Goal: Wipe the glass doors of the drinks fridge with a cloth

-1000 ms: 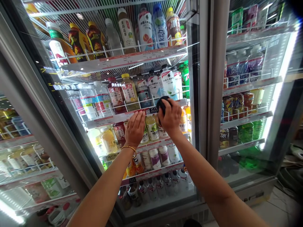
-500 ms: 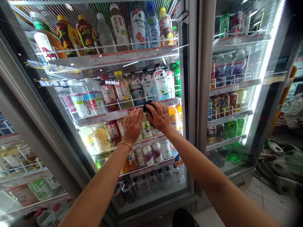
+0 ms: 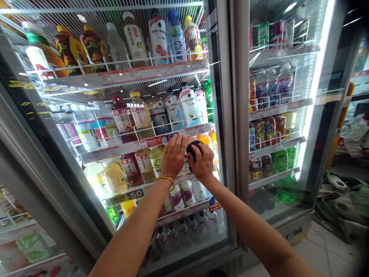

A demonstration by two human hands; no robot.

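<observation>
My left hand [image 3: 173, 156] is at the glass door [image 3: 201, 227] of a drinks fridge, fingers stretched upward and lying close together. A gold bangle [image 3: 167, 178] circles that wrist. Beside it on the right, my right hand [image 3: 204, 161] has its fingers curled over a rounded black object [image 3: 193, 147], whose kind I cannot make out. Both hands are in front of the third shelf's label strip [image 3: 141, 145]. Dark red bottles [image 3: 132, 169] and a yellow-green bottle [image 3: 156, 158] show behind the glass to the left. My fingers hide some bottles.
Several shelves of bottled drinks fill the fridge, including a white bottle [image 3: 188, 104]. A thick metal door frame [image 3: 230, 77] divides it from another fridge door on the right. Green-grey fabric [image 3: 340, 200] lies on the tiled floor [image 3: 319, 246] at far right.
My hands and the black object have shifted right and slightly down across the fridge front. The camera view has moved a little, so the shelves appear further left.
</observation>
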